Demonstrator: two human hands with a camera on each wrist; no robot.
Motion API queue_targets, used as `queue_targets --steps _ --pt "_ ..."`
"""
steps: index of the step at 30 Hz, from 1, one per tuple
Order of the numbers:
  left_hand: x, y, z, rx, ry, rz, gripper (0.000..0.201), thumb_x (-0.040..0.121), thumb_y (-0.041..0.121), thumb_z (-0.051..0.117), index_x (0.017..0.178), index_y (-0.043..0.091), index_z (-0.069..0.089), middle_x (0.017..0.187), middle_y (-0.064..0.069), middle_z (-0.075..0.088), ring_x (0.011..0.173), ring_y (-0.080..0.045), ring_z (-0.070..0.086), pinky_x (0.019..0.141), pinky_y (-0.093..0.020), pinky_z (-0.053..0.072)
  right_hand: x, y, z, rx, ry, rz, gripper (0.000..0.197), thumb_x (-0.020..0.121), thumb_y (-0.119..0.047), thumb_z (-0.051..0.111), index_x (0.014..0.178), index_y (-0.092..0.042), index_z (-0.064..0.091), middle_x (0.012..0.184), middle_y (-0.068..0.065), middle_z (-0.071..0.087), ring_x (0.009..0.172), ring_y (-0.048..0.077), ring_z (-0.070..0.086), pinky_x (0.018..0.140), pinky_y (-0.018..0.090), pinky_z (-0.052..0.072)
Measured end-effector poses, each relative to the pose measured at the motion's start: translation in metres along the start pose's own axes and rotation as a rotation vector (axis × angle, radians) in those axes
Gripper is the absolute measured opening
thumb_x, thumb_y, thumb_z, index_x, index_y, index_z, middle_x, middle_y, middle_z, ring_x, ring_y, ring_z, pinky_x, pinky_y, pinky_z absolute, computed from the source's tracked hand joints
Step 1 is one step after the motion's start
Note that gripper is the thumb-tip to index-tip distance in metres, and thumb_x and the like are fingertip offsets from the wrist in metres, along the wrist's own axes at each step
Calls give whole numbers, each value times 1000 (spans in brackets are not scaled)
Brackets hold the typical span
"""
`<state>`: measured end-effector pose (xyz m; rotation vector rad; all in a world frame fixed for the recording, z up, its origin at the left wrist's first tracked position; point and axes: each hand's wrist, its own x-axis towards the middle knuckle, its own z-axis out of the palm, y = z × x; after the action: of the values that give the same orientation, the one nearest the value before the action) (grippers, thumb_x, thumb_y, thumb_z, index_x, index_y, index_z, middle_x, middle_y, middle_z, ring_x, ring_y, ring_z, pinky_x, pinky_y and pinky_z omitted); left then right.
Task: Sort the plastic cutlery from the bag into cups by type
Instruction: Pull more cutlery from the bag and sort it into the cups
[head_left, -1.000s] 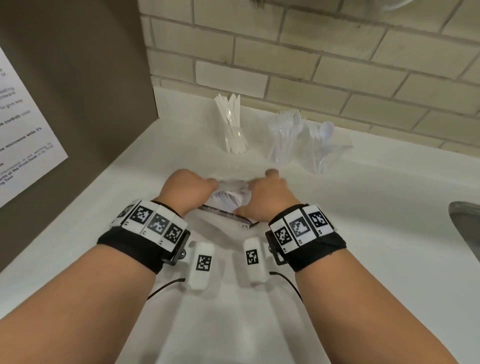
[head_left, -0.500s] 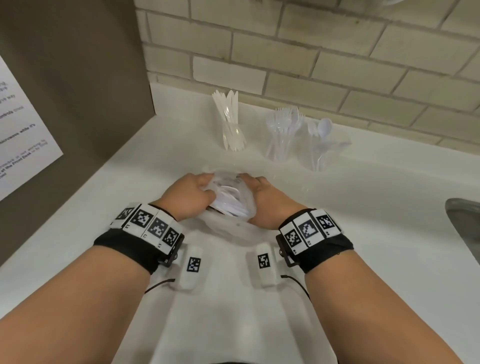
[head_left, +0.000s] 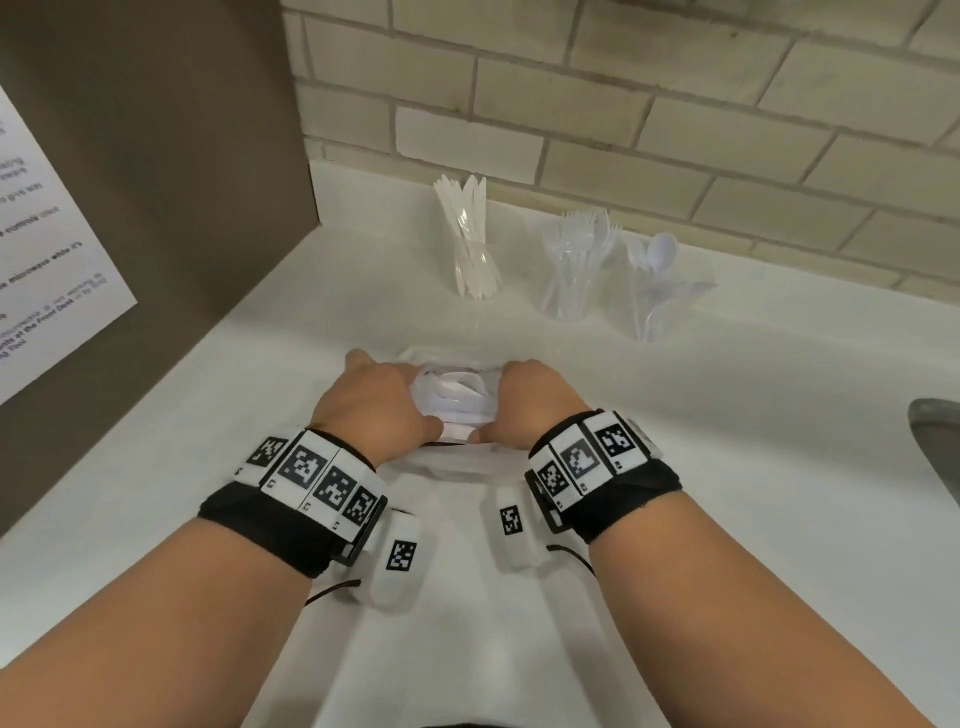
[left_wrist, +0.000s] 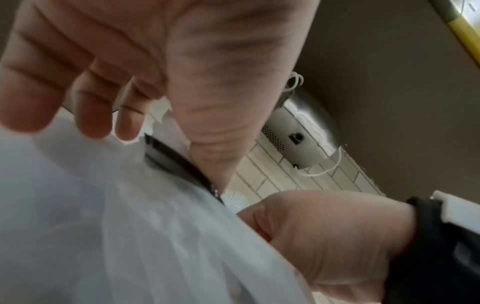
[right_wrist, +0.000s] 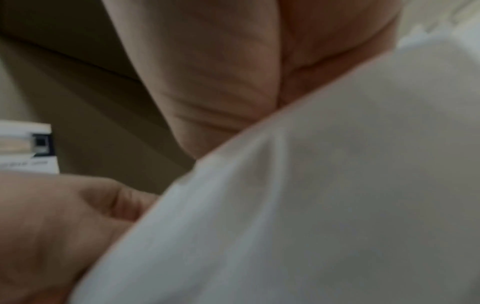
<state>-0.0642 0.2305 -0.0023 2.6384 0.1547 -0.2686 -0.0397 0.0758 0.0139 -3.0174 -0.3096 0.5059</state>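
White surface (head_left: 753, 441), open room on its right side up to the sink edge (head_left: 935, 447). Bag (head_left: 457, 400) of cutlery mid-surface, well short of the back edge. Left hand (head_left: 374, 410) and right hand (head_left: 535, 405) grip it from both sides, fingers curled round the plastic. Three cups along the back edge: knives (head_left: 470, 244), forks (head_left: 576, 265), spoons (head_left: 652, 280).
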Motion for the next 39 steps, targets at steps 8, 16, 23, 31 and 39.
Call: queue_targets --steps 8,16,23,31,39 --pt "6 -4 7 -131 -12 75 90 56 46 68 139 28 37 113 -2 51 99 -16 48 84 -28 46 8 -9 7 24 95 -60 47 83 -41 66 122 -18 54 119 7 50 115 28 48 93 41 44" --pt "2 -6 5 -89 41 136 96 68 26 82 148 25 28 114 -3 40 107 -23 54 93 -24 41 4 -6 -37 115 -186 -114 63 71 -39 78 123 -11 57 109 1 59 96 17 57 80 26 47" --pt "9 -12 -7 -58 73 37 71 82 12 62 147 20 34 139 -14 36 119 -29 51 95 -24 39 18 -23 -10 -66 -127 -155 54 88 -21 62 138 -11 44 131 9 56 117 27 55 94 34 44" --pt "12 -10 -1 30 -152 41 109 62 23 72 149 40 9 129 -8 50 108 -28 56 79 -33 48 24 -34 -5 0 -79 -53 44 75 -40 74 106 -13 61 99 2 62 96 21 61 86 32 51" --pt "12 -24 -9 -31 52 -56 84 79 18 65 150 30 22 137 -7 36 111 -26 55 81 -23 40 33 -27 -2 -69 -62 -81 34 80 -24 67 112 -13 62 107 4 67 95 24 63 76 30 50"
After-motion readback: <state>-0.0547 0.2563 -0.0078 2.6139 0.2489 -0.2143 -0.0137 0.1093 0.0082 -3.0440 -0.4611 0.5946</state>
